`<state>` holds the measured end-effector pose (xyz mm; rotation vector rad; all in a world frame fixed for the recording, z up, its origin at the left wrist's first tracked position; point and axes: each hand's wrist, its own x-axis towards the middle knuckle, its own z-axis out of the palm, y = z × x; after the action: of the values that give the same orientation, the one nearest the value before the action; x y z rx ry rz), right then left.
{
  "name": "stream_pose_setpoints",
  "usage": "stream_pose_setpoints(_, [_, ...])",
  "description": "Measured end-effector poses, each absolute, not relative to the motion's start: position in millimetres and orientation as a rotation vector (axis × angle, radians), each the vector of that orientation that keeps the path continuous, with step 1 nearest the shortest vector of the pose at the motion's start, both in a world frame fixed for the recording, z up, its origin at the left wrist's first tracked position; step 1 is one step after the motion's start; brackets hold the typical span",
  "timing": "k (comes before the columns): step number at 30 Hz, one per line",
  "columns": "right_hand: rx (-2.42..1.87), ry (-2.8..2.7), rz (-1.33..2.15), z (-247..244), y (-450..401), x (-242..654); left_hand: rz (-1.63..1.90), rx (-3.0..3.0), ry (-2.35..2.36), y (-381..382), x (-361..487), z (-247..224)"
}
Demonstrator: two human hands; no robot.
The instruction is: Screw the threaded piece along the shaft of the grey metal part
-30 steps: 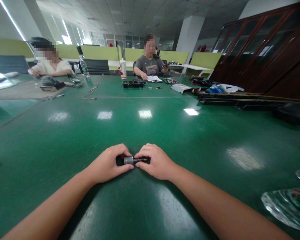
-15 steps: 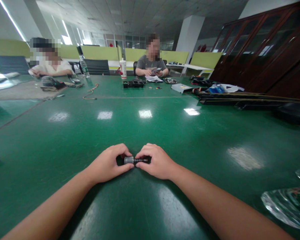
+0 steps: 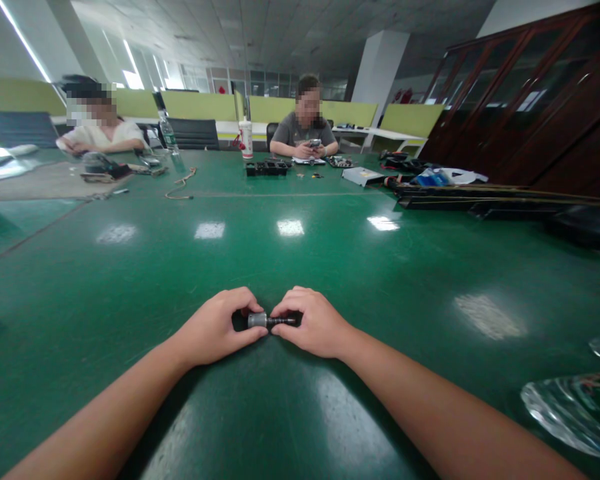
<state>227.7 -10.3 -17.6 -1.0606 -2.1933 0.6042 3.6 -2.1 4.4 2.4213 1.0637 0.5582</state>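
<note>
A small metal part lies level just above or on the green table (image 3: 260,260), a silver cylinder (image 3: 257,320) at its left and a thin dark ridged shaft (image 3: 283,321) at its right. My left hand (image 3: 225,325) has its thumb and forefinger curled round the cylinder end. Facing it, my right hand (image 3: 313,323) pinches about the shaft, its fingertips close to the joint between the two halves. The fingertips of both hands nearly meet. The lower fingers of each hand are hidden.
Clear plastic bottles (image 3: 575,413) lie at the near right. Long black bars (image 3: 480,198) stretch along the right. At the far side are a black part (image 3: 269,169), a white bottle (image 3: 247,137) and a water bottle (image 3: 169,137). Two people sit there, one holding a phone (image 3: 315,143).
My hands and the metal part keep nearly the same place. The person across the table has brought both hands together at the phone and lowered their head.
</note>
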Motion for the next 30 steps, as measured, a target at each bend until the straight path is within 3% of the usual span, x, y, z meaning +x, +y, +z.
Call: stream_pose_setpoints(30, [-1.136, -2.198, 0.537, -17.4, -11.8, 227.8, 0.574, 2.425, 1.105, 0.1, 0.5, 1.7])
